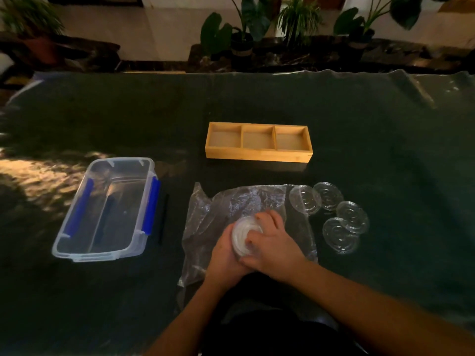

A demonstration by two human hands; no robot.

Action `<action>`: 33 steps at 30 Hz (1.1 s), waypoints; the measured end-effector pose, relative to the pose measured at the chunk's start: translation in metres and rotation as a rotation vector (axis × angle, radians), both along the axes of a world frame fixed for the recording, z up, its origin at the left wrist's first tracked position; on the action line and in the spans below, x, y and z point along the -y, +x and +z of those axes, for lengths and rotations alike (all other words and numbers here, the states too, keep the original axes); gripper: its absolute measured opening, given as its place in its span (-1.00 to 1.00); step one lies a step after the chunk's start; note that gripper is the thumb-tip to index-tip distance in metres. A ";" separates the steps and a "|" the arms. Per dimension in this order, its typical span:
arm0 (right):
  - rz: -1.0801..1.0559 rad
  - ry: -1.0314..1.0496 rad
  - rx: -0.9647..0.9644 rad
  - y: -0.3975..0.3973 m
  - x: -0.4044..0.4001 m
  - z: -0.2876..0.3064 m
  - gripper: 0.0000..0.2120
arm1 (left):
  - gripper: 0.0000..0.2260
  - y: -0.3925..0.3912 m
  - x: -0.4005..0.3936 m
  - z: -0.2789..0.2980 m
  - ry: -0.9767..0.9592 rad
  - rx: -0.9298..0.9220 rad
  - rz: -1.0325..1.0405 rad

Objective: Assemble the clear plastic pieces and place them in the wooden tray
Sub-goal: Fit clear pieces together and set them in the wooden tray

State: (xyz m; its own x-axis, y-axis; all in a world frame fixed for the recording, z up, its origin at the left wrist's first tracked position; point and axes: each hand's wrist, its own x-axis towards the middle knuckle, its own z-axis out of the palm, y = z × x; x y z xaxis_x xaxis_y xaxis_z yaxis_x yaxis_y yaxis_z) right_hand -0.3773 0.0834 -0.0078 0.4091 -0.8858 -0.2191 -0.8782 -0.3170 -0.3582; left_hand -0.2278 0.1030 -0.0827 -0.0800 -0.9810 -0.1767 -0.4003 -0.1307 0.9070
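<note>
A stack of clear round plastic pieces [243, 233] is gripped between both hands above a crinkled clear plastic bag [231, 201]. My left hand [225, 253] cups the stack from the left and below. My right hand [270, 242] closes over it from the right, fingers on top. Several loose clear round lids [334, 214] lie on the dark cloth just right of the bag, partly overlapping. The wooden tray [258, 155] with three compartments stands farther back; all three look empty.
A clear plastic bin [108, 209] with blue clips sits at the left, nothing visible inside. A dark thin strip [163, 217] lies beside its right side. Potted plants [244, 34] line the far edge beyond the dark-covered table [385, 163].
</note>
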 end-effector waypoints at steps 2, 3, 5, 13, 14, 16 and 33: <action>-0.053 0.044 -0.060 0.009 -0.001 -0.005 -0.43 | -0.16 -0.004 0.001 -0.006 -0.003 0.096 0.049; -0.086 0.083 -0.074 0.011 -0.001 -0.006 -0.40 | -0.14 -0.004 0.001 -0.008 -0.002 0.128 0.048; -0.123 0.147 -0.090 0.013 0.001 -0.007 -0.41 | -0.09 -0.001 0.000 -0.014 0.000 0.134 0.030; -0.076 0.135 -0.217 0.016 0.014 0.000 -0.45 | 0.04 -0.002 -0.002 -0.016 -0.085 0.194 0.033; -0.072 0.122 -0.215 0.015 0.014 -0.001 -0.45 | 0.03 -0.002 -0.002 -0.016 -0.096 0.192 0.036; -0.084 0.104 -0.165 0.012 0.012 -0.001 -0.51 | 0.00 -0.003 -0.001 -0.015 -0.108 0.202 0.038; -0.315 -0.074 0.156 -0.013 0.041 0.003 -0.63 | -0.06 -0.005 0.006 -0.020 -0.102 0.229 0.026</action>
State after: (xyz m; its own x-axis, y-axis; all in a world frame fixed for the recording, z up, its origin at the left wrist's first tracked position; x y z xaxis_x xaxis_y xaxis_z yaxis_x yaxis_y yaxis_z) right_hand -0.3903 0.0426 -0.0050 0.1373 -0.9848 -0.1065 -0.8735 -0.0697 -0.4818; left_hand -0.2329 0.0974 -0.1028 -0.0234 -0.9959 -0.0872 -0.5947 -0.0562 0.8020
